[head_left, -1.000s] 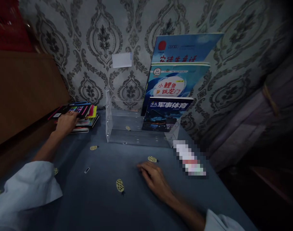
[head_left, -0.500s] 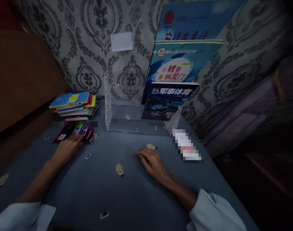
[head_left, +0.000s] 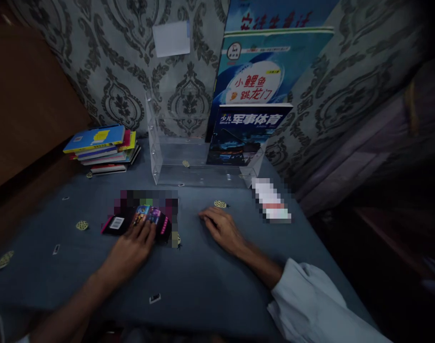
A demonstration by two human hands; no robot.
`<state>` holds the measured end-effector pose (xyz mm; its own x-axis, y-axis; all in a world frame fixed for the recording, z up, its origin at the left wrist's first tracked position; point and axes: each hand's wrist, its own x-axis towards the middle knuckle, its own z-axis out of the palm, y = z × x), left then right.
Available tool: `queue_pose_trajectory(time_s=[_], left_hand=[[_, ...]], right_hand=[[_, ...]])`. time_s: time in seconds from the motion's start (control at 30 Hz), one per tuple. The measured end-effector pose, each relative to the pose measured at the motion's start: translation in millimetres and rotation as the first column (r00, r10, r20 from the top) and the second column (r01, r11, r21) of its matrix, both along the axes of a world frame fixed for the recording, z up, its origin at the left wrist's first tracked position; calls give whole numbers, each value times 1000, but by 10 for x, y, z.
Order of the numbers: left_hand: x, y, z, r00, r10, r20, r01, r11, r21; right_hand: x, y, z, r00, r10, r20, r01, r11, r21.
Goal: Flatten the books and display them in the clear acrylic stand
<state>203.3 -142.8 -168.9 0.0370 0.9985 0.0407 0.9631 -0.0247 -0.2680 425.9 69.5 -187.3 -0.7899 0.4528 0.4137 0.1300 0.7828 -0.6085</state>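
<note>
My left hand (head_left: 133,247) has its fingers over the lower edge of a black book (head_left: 126,226) with a pink spine, a barcode and a colourful picture. The book lies near the table's middle, its upper part blurred by pixel blocks; my left thumb is hidden. To the right, my right hand (head_left: 220,229) rests on the table with loosely bent fingers, holding nothing. Just beyond it is a yellow dotted pineapple print (head_left: 220,204). Behind both hands stands a clear acrylic book rack (head_left: 177,176) with a dark blue book (head_left: 238,143) in its front tier.
A stack of books (head_left: 105,150) lies at the back left. Taller in the rack stand a teal book (head_left: 274,62) and a blue book (head_left: 281,14). A pixelated white item (head_left: 270,200) lies right of the rack. The patterned wall (head_left: 124,90) closes off the back.
My left hand has moved right and nearer to me, bringing the black book away from the stack. My right hand stays at the same place on the table. The view has tilted down slightly.
</note>
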Motion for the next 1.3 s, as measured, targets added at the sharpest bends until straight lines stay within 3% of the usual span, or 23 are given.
queue_pose_trajectory(time_s=[0.1,0.2,0.3,0.37,0.5,0.6,0.8,0.93,1.07,1.3], left_hand=[[276,68,-46,977,-212,-12,212,974,85],[412,183,-24,888,-457,48,445,882,156],[347,326,27,731,-649,210,633,760,147],[228,409,61,669,-673,314,678,726,113],[33,473,160,696,-568,440,621,783,28],[23,487,253,699,-506,506,587,809,-2],[147,773,254,776,-439,452,434,893,122],[199,941,121,833,-448,324,400,893,205],[217,941,17,860,-471,197,418,870,261],[228,934,14,892,-399,215,355,910,216]], right_hand=[[6,-6,28,998,-31,-63,33,999,35],[18,4,57,992,-55,-111,65,994,88],[31,13,66,994,-26,-106,40,990,134],[34,7,59,997,15,-74,-3,987,159],[15,-46,44,996,88,5,-88,978,190],[-42,-96,51,990,132,56,-140,972,190],[-287,-102,28,957,214,197,-245,958,150],[-310,-19,1,956,164,243,-202,969,141],[-116,80,-23,972,64,227,-107,977,183],[232,188,-42,984,-107,144,85,985,150]])
